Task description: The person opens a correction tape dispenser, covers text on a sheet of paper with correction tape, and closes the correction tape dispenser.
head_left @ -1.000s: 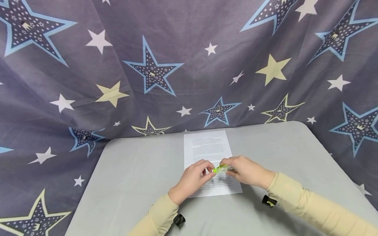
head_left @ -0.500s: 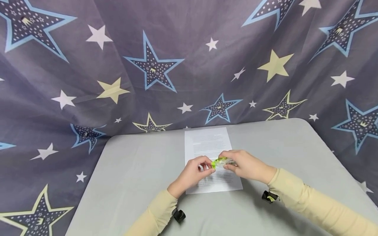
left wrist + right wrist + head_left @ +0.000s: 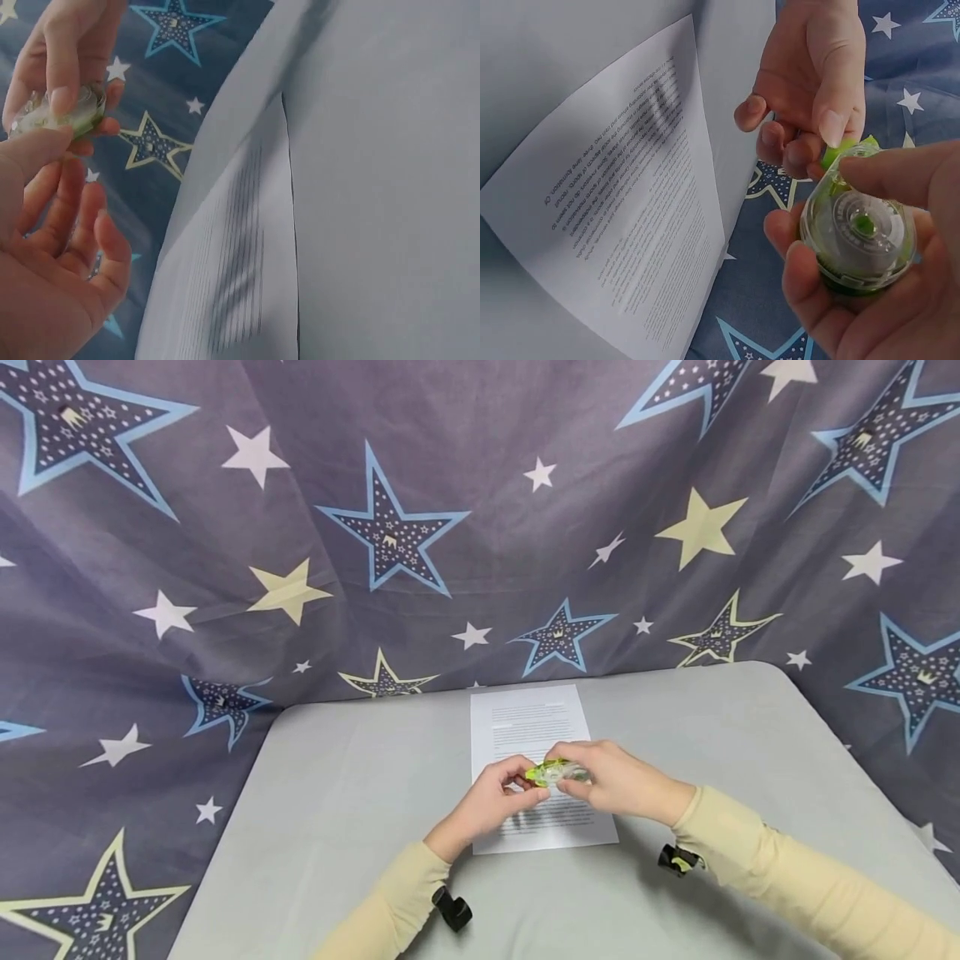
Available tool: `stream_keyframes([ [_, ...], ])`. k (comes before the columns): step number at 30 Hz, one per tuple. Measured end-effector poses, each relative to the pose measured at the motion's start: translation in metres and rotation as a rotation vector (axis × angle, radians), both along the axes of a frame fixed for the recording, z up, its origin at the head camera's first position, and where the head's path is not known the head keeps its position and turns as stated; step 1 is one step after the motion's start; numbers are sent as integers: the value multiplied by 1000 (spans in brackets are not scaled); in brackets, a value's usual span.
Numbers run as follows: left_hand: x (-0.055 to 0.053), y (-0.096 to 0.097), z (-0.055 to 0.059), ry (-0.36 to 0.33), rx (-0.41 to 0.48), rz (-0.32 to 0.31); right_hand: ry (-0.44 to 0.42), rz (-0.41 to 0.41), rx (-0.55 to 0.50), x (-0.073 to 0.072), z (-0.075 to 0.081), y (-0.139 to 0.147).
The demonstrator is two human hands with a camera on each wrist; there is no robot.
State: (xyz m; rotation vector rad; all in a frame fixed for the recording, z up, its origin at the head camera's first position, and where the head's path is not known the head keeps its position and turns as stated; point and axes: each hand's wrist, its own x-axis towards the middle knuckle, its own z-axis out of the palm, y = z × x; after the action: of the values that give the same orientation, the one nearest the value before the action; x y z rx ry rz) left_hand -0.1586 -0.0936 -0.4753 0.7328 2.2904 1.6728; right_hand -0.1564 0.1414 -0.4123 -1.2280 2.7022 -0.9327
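Note:
A clear and green correction tape dispenser [image 3: 557,772] is between the two hands, above a printed sheet of paper [image 3: 525,702]. The right hand [image 3: 626,781] grips its rounded body, whose reel shows through the clear case in the right wrist view. At the narrow bright green end [image 3: 840,152], the left hand [image 3: 491,797] pinches with thumb and index finger, its other fingers loosely curled. In the left wrist view the left thumb overlaps the dispenser's side.
The sheet lies flat on a grey-covered table [image 3: 360,777], reaching toward its far edge. Pale blank strips interrupt its printed lines near the top. A star-patterned curtain [image 3: 450,527] hangs behind. Dark wrist cameras [image 3: 452,908] sit below both sleeves.
Both hands have risen slightly with the dispenser. It has shifted left, its green end now further in among the left fingers. The head view has tilted a little; the paper stays put.

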Motion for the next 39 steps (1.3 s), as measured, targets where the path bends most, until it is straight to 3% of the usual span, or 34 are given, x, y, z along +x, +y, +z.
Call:
stream_keyframes([
  [5,-1,-24,-12,79,-173,-19,-47,15,25,1,-10,-8],
  [10,-7,-46,-20,264,-427,-70,-59,57,50,0,-22,-12],
  [14,-11,-60,-24,340,-633,-118,-66,127,50,-3,-33,-15],
  [18,-15,-67,-30,390,-772,-143,-2,219,41,-7,-48,-20],
  [21,-14,-68,-31,399,-811,-162,60,269,47,-8,-57,-24],
  [26,-11,-67,-28,355,-823,-181,134,313,73,-6,-65,-33],
  [39,-12,-65,-24,362,-830,-187,107,281,119,-3,-77,-41],
])
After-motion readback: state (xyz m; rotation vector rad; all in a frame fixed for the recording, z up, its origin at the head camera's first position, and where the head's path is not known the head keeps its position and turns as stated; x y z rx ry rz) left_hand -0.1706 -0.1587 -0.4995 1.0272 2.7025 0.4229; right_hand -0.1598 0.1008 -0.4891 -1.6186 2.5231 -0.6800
